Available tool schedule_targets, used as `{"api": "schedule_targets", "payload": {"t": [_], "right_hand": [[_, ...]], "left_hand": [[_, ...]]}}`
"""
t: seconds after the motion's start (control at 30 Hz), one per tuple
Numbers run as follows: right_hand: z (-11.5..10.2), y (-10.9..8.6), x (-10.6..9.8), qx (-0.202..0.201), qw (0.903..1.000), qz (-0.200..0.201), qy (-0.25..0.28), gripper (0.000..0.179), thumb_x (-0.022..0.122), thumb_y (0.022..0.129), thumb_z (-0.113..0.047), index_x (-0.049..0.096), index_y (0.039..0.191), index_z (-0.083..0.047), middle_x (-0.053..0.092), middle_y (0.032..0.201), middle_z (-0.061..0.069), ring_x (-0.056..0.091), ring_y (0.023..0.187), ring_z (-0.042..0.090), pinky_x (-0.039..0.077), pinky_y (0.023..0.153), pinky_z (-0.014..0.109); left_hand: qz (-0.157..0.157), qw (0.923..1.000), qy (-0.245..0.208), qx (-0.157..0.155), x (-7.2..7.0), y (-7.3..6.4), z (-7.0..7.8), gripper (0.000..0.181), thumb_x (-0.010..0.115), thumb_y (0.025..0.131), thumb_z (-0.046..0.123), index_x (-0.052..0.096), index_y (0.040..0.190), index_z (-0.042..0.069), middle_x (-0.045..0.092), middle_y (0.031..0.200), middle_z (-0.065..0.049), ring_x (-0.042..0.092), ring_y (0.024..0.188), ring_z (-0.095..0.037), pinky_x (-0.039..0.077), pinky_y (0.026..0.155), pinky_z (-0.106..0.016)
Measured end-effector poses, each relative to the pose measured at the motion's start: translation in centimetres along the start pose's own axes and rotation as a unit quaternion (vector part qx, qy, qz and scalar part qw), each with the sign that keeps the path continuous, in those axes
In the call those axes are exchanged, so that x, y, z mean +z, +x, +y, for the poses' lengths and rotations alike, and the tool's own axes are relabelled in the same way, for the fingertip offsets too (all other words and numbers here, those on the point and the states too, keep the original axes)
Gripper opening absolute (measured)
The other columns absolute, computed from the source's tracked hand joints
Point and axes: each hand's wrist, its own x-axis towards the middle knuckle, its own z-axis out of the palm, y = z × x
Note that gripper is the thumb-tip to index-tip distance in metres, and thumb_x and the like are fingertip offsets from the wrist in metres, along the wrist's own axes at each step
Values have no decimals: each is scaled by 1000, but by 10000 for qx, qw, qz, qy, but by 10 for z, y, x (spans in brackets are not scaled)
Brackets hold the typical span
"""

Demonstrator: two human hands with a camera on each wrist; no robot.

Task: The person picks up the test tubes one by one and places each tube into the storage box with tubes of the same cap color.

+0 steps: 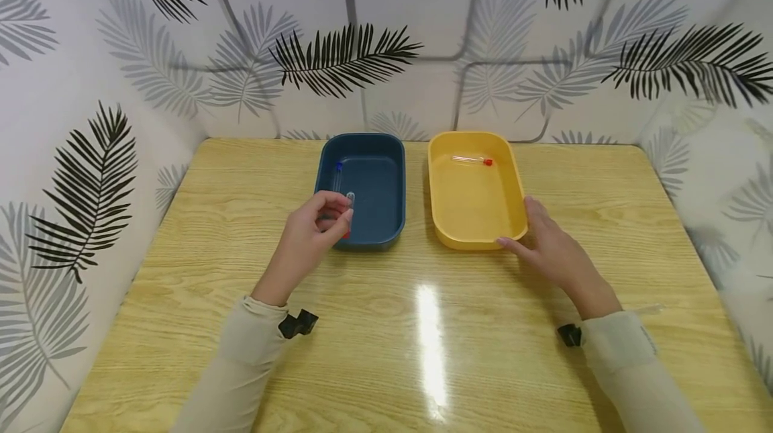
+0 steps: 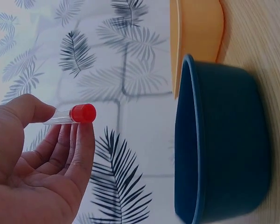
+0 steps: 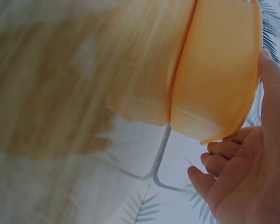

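Note:
My left hand (image 1: 314, 226) pinches a clear test tube (image 1: 351, 199) with a red cap (image 2: 84, 113) between thumb and fingers, over the near left side of the dark blue tub (image 1: 377, 198). Inside that tub, along its left wall, lies another tube with a blue cap (image 1: 339, 167). The yellow tub (image 1: 474, 201) stands to the right and holds a red-capped tube (image 1: 474, 160) lying near its far end. At the yellow tub's near right corner rests my right hand (image 1: 552, 252), thumb on the front rim and loosely bent fingers along the right side.
Both tubs stand side by side at the back of a wood-grain table (image 1: 362, 325), a narrow gap between them. Behind and beside the table hangs a white leaf-patterned covering (image 1: 417, 111). Small black mounts (image 1: 298, 324) sit at both wrists.

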Motion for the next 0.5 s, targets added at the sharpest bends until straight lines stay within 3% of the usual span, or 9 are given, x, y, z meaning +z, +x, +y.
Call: {"api": "schedule_targets", "payload": {"t": [0.2,0.5], "right_hand": [[0,2,2,-25,10000,32,1,100,45,83,-69,-9,149,-16,0,155,9,7,140,28,17,107,55],[1,0,1,16,9999,56,-96,102,46,83,-69,-8,149,-14,3,155,12,10,140,31,19,106,56]], "left_hand": [[-169,9994,-290,-98,17,6,0,23,60,92,25,58,108,9,60,98,-3,59,85,-14,53,72,-26],[-227,9989,-405,55,40,22,3,21,60,92,22,59,107,7,60,99,-4,58,88,-14,52,74,-25]]}}
